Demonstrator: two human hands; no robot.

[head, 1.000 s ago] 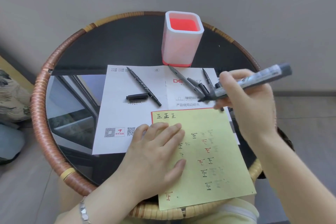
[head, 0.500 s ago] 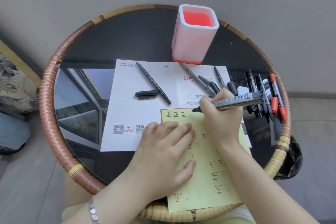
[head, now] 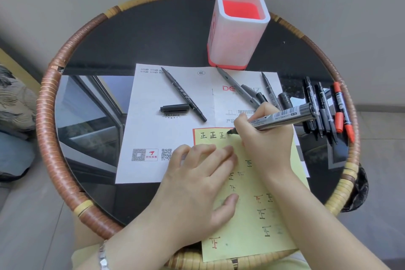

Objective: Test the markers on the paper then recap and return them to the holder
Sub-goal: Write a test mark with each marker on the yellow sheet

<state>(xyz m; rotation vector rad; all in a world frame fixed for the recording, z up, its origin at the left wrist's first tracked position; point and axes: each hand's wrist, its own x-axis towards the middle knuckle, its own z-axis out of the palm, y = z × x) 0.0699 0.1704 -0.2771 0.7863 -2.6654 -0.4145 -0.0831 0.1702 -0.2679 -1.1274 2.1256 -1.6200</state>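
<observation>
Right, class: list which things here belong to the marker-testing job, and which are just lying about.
Job:
- marker, gripped by the right hand
- yellow paper, pressed by the left hand
- holder
- loose markers
- cap

Lying about:
- leaflet
- cushion

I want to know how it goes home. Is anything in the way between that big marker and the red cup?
Nothing tall. The marker in the right hand would only pass over a few loose pens lying flat on the white sheet before the holder, whose open top looks free.
</observation>
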